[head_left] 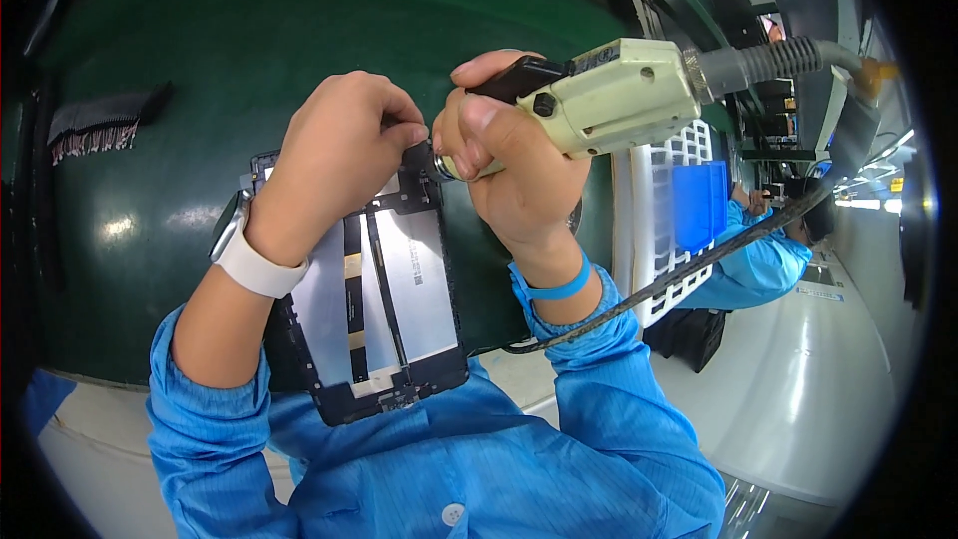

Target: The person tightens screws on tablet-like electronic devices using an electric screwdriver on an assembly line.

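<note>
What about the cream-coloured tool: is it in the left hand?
No, the right hand grips the cream-coloured tool, while the left hand is at the upper end of the black-framed panel.

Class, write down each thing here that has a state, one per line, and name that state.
Left hand, fingers pinched together
Right hand, closed around the tool
Tool, held up; on or off unclear
Device, opened, insides exposed
Watch, fastened on the left wrist
Wristband, worn on the right wrist
Cable, uncoiled
</note>
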`<state>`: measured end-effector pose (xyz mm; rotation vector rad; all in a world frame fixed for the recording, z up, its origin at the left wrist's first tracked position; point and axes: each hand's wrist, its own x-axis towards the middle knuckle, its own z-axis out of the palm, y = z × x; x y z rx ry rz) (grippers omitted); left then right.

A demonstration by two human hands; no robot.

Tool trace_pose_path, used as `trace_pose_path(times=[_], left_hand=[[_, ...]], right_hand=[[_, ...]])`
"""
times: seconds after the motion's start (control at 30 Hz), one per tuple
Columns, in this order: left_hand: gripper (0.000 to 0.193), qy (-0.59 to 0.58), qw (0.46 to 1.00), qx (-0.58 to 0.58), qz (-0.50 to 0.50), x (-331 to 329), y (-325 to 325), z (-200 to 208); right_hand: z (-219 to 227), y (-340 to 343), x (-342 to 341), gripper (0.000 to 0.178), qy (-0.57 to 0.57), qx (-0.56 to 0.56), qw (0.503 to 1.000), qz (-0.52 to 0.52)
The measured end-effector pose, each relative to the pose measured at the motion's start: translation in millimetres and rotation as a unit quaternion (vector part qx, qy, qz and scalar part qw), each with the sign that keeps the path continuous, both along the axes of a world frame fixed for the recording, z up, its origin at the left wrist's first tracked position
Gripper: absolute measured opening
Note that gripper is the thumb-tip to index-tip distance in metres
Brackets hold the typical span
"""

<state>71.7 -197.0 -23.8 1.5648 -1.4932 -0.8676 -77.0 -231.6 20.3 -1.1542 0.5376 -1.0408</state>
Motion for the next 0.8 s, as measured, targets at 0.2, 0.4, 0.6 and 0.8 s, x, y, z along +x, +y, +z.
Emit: trace_pose_path(times=[0.2,0.4,0.6,0.8], left_hand=[[0.009,-0.01,1.0,-0.008,0.002,0.3,1.1,-0.8],[0.011,-0.009,0.999,-0.039,0.01,3.6,10.8,0.1],[0.031,-0.2,0.954,-0.194,0.111,-8.2,81.0,39.5],[0.093,-0.245,0.968,0.036,0.026,-43.1,221.4,33.4]], right_hand=[[-1.5,2.7,2.9,0.017,0.008,-0.002,1.0,-0.001],[-4.4,7.4,8.7,0.017,0.021,-0.005,1.0,0.005],[-5.4,9.0,4.2,0.016,0.067,-0.053,0.996,-0.038],[0.6,6.5,9.7,0.016,-0.007,-0.004,1.0,-0.019]])
